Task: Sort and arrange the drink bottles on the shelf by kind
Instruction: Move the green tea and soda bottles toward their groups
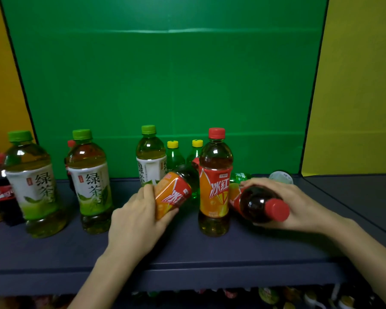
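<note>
Flanking the upright iced tea [214, 186], the left hand [138, 215] clasps one tilted bottle [173, 194], the right hand [285, 197] a second bottle [257, 202], both full, probably heavy, best held mid-body.

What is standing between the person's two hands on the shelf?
An upright red-capped iced tea bottle, seen in the head view; the left hand grips one tilted bottle, the right hand another.

Dark shelf [187, 248] bears upright green teas [91, 186], iced tea [214, 188], cola [3, 192], sodas [174, 156].
</note>
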### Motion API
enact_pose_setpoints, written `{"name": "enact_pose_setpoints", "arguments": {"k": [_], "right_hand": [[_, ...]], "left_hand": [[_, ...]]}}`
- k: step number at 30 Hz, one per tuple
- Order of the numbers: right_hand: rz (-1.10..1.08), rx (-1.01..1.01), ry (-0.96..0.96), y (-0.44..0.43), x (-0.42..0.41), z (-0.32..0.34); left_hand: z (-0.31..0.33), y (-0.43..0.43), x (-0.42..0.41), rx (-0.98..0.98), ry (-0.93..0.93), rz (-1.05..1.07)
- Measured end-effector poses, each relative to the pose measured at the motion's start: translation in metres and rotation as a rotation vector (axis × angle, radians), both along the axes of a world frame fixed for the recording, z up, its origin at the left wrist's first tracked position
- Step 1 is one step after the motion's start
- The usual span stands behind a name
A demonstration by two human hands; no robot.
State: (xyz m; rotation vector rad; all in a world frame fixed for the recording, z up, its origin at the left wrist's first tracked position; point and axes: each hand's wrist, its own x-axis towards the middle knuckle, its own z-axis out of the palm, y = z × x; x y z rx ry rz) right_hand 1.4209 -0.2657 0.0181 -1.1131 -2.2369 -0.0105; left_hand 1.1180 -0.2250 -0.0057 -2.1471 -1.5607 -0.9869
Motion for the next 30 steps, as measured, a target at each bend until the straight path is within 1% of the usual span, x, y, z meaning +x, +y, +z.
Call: {"name": "enact_pose_setpoints", "arguments": {"k": [4, 7, 10, 12, 17, 21, 24, 27, 30], "right_hand": [[-0.03, -0.115, 0.122, 0.005, -0.001, 0.005], [-0.097, -0.165, 0.242, 0.012, -0.002, 0.008], [-0.159, -0.204, 0.412, 0.022, -0.003, 0.009], [-0.184, -0.212, 0.481, 0.027, -0.008, 0.011], [-0.281, -0.169, 0.568, 0.044, -0.018, 0.018], [-0.354, -0.174, 0.616, 0.057, -0.023, 0.022], [-0.396, -0.136, 0.609, 0.064, -0.028, 0.027], [-0.431, -0.127, 0.567, 0.07, -0.032, 0.033], [-0.443, -0.142, 0.482, 0.074, -0.036, 0.033]], "left_hand": [[-0.006, 0.002, -0.003, 0.033, -0.112, -0.05], [-0.009, 0.002, 0.0, 0.029, -0.28, -0.126], [-0.014, 0.002, 0.005, -0.029, -0.51, -0.281], [-0.017, 0.005, 0.008, -0.08, -0.632, -0.365], [-0.02, 0.013, 0.016, -0.193, -0.815, -0.463], [-0.02, 0.02, 0.016, -0.227, -0.829, -0.489], [-0.02, 0.023, 0.015, -0.255, -0.803, -0.506], [-0.022, 0.024, 0.013, -0.245, -0.785, -0.505], [-0.023, 0.026, 0.013, -0.241, -0.775, -0.496]]}}
